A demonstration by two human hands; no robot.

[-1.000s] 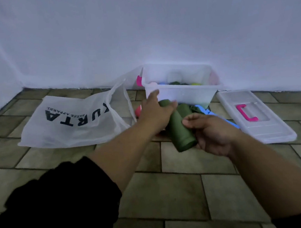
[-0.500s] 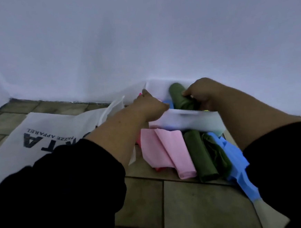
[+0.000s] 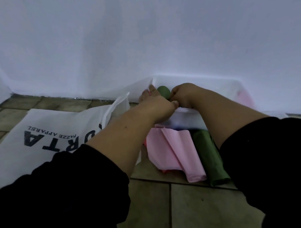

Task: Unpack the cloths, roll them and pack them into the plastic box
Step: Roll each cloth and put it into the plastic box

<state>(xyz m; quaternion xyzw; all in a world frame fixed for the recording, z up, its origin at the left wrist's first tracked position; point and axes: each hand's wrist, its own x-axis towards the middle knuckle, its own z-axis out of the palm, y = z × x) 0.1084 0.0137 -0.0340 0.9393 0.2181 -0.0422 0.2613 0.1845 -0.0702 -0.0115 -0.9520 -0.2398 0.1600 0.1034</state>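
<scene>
Nearest, on the tiled floor point(image 3: 198, 209), a loosely rolled pink cloth point(image 3: 176, 155) and a dark green cloth point(image 3: 210, 157) lie side by side, not yet packed, and a printed white bag point(image 3: 40, 138) lies flat to the left. Beyond them, in the plastic box point(image 3: 188, 118) set against the wall, the right hand point(image 3: 184, 95) curls its fingers round a green roll point(image 3: 164, 92) at the box's left end, with the left hand point(image 3: 156, 102) laying straight fingers beside it. Packing appears to be under way, with at least two cloths left; the box's other contents are hidden.
</scene>
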